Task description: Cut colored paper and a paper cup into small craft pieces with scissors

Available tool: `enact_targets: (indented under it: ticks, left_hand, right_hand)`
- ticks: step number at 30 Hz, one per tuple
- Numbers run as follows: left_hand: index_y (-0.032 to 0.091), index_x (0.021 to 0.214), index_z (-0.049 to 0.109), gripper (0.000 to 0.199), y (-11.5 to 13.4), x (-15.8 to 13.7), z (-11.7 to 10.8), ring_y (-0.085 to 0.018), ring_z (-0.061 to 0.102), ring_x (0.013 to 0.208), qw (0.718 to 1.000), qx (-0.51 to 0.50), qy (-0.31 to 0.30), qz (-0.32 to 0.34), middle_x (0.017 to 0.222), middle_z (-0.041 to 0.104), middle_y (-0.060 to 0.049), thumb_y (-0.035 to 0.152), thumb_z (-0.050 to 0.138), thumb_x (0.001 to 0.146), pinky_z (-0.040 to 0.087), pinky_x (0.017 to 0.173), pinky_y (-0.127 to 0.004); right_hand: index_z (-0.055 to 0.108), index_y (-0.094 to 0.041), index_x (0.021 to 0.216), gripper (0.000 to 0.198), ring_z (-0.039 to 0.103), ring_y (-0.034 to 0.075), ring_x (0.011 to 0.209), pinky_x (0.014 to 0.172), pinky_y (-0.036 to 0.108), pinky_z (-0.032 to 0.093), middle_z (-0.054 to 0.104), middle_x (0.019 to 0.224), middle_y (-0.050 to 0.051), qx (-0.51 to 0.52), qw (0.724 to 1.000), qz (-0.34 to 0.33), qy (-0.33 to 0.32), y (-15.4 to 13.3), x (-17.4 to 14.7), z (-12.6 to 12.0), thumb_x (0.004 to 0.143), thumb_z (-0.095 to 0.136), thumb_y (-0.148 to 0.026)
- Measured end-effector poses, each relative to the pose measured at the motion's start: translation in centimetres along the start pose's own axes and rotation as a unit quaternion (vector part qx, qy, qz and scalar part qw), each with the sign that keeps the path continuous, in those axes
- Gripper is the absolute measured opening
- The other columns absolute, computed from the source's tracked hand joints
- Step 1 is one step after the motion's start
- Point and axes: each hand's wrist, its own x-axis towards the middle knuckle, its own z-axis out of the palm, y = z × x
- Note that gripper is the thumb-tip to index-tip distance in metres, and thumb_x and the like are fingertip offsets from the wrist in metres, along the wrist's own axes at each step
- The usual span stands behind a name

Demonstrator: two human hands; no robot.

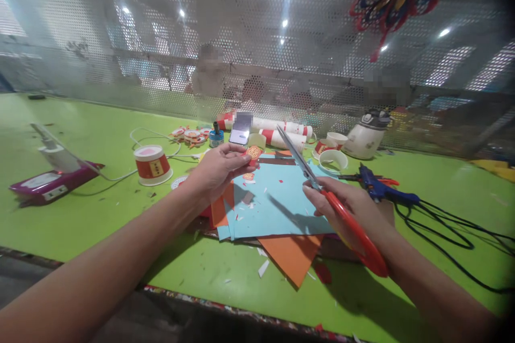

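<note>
My left hand [219, 169] pinches a small red paper piece [254, 154] with a gold printed pattern between thumb and fingers. Held in my right hand [352, 201] is a pair of scissors with red handles [356, 238], its blades pointing up and away to the left, apart from the red piece. Beneath both hands lie light blue paper sheets [277, 193] strewn with small scraps. Orange paper [293, 257] sticks out from under them toward the front edge.
A blue glue gun [374, 185] with black cables lies at right. At left stand a red-and-white paper cup [152, 166] and a purple power strip [56, 185]. Behind are a phone [240, 135], a blue jar [216, 138], cut cup rings [333, 161] and a white jug [366, 136].
</note>
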Motion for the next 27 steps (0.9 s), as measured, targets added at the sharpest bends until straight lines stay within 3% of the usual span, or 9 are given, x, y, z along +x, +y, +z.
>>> enact_targets:
  ticks: [5,11,16,21,27]
  left_hand:
    - [0.01,0.084,0.06,0.016,0.5,-0.5,0.5,-0.014,0.069,0.069,0.999,-0.036,-0.012,0.007,0.074,0.069,-0.006,0.001,0.066,0.073,0.056,0.075,-0.027]
    - [0.011,0.083,0.059,0.013,1.1,-1.0,0.7,-0.014,0.069,0.07,0.998,-0.051,-0.02,0.021,0.071,0.069,-0.005,0.003,0.065,0.075,0.055,0.079,-0.028]
    - [0.011,0.08,0.06,0.012,1.3,-1.2,0.9,-0.016,0.069,0.071,0.998,-0.047,-0.039,0.017,0.072,0.069,-0.005,0.004,0.067,0.073,0.055,0.078,-0.03]
    - [0.009,0.092,0.065,0.022,1.3,-1.4,1.1,-0.018,0.069,0.078,0.999,-0.028,-0.045,-0.007,0.086,0.072,-0.01,0.002,0.068,0.071,0.054,0.079,-0.03]
    - [0.006,0.102,0.065,0.032,1.1,-1.6,1.3,-0.017,0.069,0.077,0.999,-0.024,-0.047,-0.009,0.083,0.072,-0.01,0.001,0.067,0.07,0.053,0.081,-0.03]
  right_hand:
    - [0.063,-0.021,0.084,0.03,0.056,0.017,0.054,0.048,0.024,0.045,0.061,0.059,-0.001,-0.009,1.0,-0.02,-0.017,-0.7,-0.5,0.1,0.088,0.048,-0.046]
    - [0.058,-0.021,0.087,0.03,0.062,0.02,0.072,0.06,0.028,0.049,0.067,0.078,0.003,0.008,0.996,-0.028,-0.086,-1.0,-0.6,0.0,0.09,0.043,-0.046]
    - [0.058,-0.021,0.092,0.033,0.063,0.022,0.073,0.059,0.03,0.049,0.069,0.082,0.006,0.013,0.992,-0.034,-0.125,-0.3,-0.5,0.1,0.089,0.042,-0.049]
    - [0.058,-0.022,0.097,0.032,0.063,0.021,0.073,0.06,0.029,0.049,0.069,0.083,0.004,0.01,0.988,-0.046,-0.148,0.1,-0.6,0.0,0.091,0.041,-0.048]
    - [0.057,-0.022,0.094,0.03,0.061,0.021,0.075,0.062,0.029,0.048,0.067,0.084,0.004,0.007,0.987,-0.039,-0.158,-0.7,-0.9,-0.2,0.091,0.041,-0.047]
